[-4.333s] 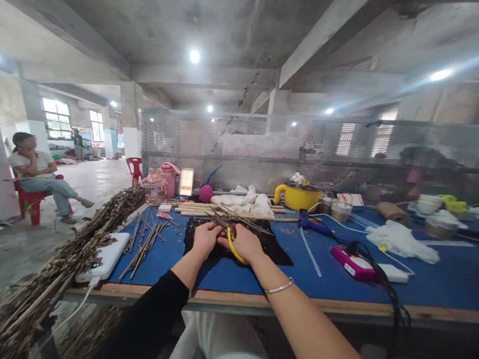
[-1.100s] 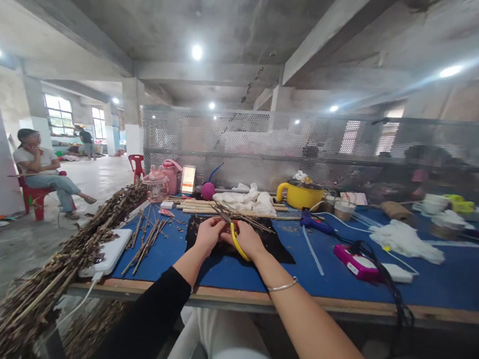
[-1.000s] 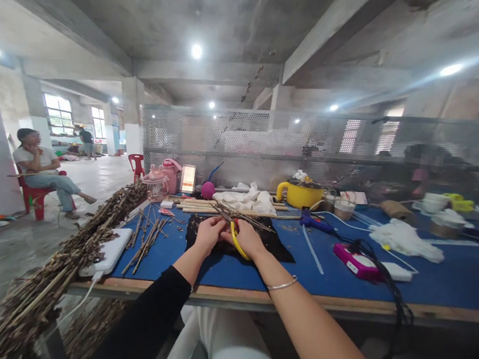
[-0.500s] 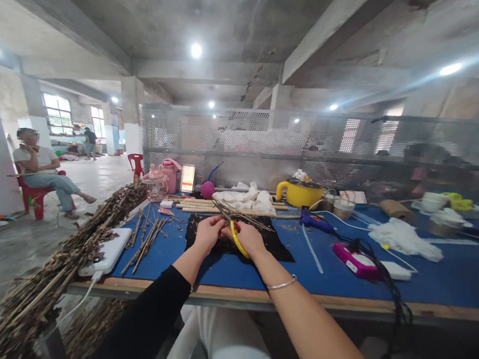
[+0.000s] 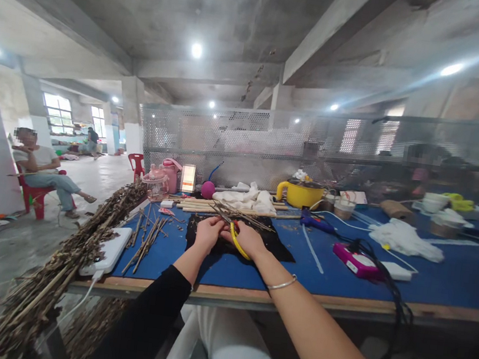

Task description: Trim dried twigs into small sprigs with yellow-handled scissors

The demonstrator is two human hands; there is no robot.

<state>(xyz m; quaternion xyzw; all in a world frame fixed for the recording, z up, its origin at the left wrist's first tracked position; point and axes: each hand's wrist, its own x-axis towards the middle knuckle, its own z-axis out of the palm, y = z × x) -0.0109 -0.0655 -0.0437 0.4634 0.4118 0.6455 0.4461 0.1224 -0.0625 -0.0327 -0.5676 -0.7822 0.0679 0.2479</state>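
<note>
My left hand point(image 5: 208, 231) is closed in a pinch on a thin dry twig point(image 5: 238, 215) over a black cloth point(image 5: 276, 249) on the blue table point(image 5: 439, 279). My right hand point(image 5: 249, 238) is closed round yellow-handled scissors point(image 5: 236, 240), close against the left hand, with the blades at the twig. A silver bangle point(image 5: 282, 282) circles my right wrist. More cut twigs point(image 5: 146, 238) lie on the table to the left of my hands.
A long bundle of dry branches point(image 5: 63, 261) leans at the table's left end beside a white power bank point(image 5: 108, 251). Behind are wooden sticks point(image 5: 200, 205), white cloths point(image 5: 248, 200), a yellow pot point(image 5: 300, 194), a pink device point(image 5: 355, 261) with black cable. A person point(image 5: 39, 172) sits far left.
Both hands stay together on the twig and scissors with only slight shifts. The seated person at the far left has moved an arm.
</note>
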